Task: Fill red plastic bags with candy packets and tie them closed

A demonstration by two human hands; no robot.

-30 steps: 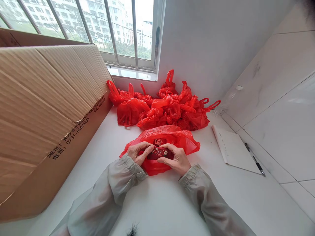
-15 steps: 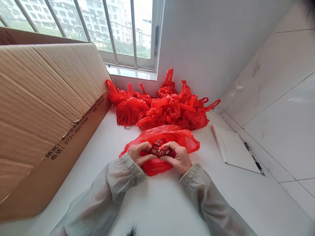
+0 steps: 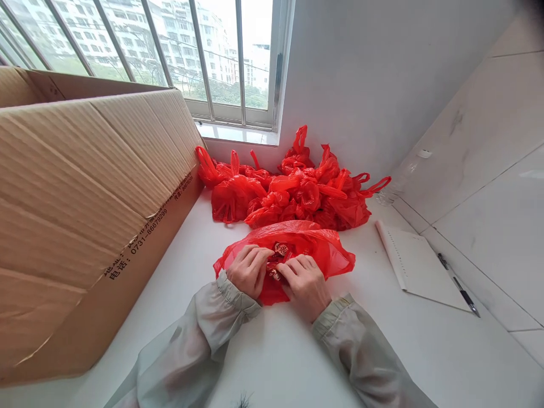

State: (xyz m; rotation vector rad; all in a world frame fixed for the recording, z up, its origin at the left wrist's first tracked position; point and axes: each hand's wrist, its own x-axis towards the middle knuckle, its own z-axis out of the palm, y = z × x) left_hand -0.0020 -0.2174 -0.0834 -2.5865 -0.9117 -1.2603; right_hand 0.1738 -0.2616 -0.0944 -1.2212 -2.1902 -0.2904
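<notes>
A red plastic bag (image 3: 335,249) lies spread open on the white table in front of me. Over its mouth, my left hand (image 3: 250,271) and my right hand (image 3: 305,283) come close together, fingers bent and pinching. Between the fingertips shows a small red packet with a pale pattern (image 3: 274,274), mostly covered by the fingers. Just beyond it, inside the bag, sits a red piece with a pale round emblem (image 3: 281,249). The lower edge of the packet is hidden behind my right hand.
Several tied red bags (image 3: 306,195) are heaped against the wall. At left stands a large open cardboard box (image 3: 106,187). A notebook (image 3: 425,266), a black pen (image 3: 461,286) and a clear plastic bottle (image 3: 399,178) are at right.
My fingers have turned downward over the packet, hiding most of its patterned front. The view has shifted a little, so everything appears slightly farther right and lower.
</notes>
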